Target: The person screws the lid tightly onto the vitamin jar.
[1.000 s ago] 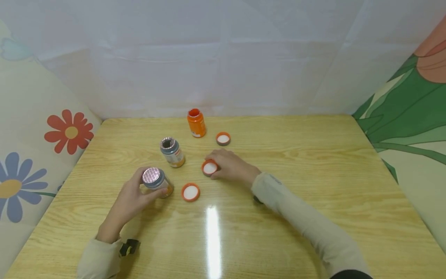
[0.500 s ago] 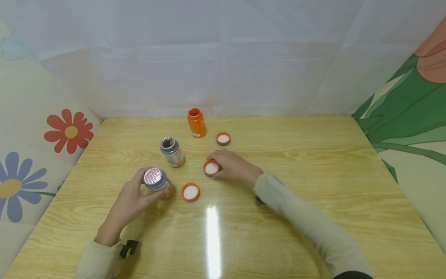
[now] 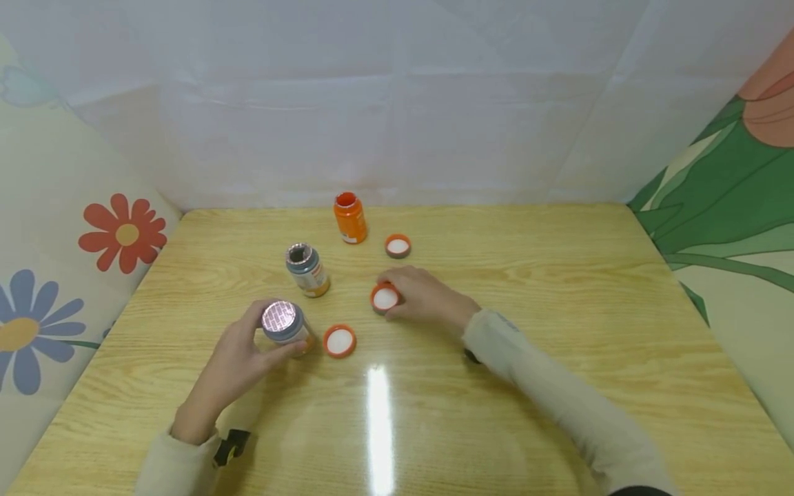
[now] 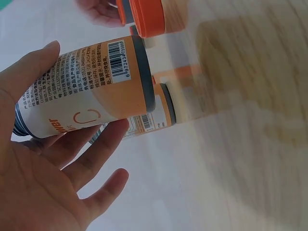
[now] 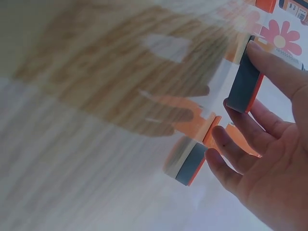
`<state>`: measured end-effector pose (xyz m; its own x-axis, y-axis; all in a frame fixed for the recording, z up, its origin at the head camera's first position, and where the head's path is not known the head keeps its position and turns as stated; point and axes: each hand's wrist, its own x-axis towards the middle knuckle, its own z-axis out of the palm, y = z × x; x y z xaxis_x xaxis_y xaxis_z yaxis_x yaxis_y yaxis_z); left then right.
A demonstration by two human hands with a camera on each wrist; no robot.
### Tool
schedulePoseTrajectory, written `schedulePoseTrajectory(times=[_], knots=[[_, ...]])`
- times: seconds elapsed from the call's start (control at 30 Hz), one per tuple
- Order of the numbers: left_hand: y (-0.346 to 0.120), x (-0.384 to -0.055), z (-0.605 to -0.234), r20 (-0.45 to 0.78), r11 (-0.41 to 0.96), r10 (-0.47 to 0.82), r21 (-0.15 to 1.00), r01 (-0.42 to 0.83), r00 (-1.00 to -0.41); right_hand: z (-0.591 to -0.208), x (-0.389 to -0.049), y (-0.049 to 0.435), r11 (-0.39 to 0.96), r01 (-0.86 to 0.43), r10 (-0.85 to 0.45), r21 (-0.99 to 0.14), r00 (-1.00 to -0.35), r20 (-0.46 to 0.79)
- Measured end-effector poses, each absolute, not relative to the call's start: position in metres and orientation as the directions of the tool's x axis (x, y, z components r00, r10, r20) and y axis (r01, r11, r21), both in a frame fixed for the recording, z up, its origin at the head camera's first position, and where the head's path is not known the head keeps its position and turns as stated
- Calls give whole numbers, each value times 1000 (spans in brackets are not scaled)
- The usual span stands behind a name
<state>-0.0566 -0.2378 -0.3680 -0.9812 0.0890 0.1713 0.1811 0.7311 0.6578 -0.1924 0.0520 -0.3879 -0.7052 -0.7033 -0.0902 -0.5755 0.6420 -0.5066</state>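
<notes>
My left hand (image 3: pixel 236 355) grips a grey-and-orange pill bottle (image 3: pixel 287 326) with a foil seal across its mouth; the left wrist view shows its label with a barcode and a large C. Between thumb and fingers my right hand (image 3: pixel 428 296) pinches a bottle cap (image 3: pixel 386 299), white liner up, orange rim and dark grey side; in the right wrist view the held cap (image 5: pixel 245 82) is close over the table. Another upturned cap (image 3: pixel 339 342) lies just right of the gripped bottle. A third cap (image 3: pixel 398 246) lies beyond my right hand.
An uncapped grey pill bottle (image 3: pixel 308 271) stands beyond the left hand, its mouth uncovered. Farther back stands an uncapped orange bottle (image 3: pixel 351 218). The wooden table (image 3: pixel 527 275) ends at a white cloth backdrop (image 3: pixel 397 124), with flower-patterned panels at both sides.
My left hand has shifted slightly right with the bottle, nearer the front cap. My right hand has drawn its cap a short way to the right.
</notes>
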Motion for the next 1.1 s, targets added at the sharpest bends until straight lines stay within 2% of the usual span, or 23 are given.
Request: schedulePoseTrajectory(times=[0.3,0.67,1.1], knots=[[-228,-56,-365,216,725,122,647,236,-969,-388,-191,65,655,-533,-676,-535,-730,-100],[-216,-58,-363,313,708,209,605,364,-927,-383,-189,81,656,-510,-661,-557,-745,-96],[-193,-65,-364,293,656,303,626,421,-907,-386,-184,93,646,-532,-664,-547,-745,-60]])
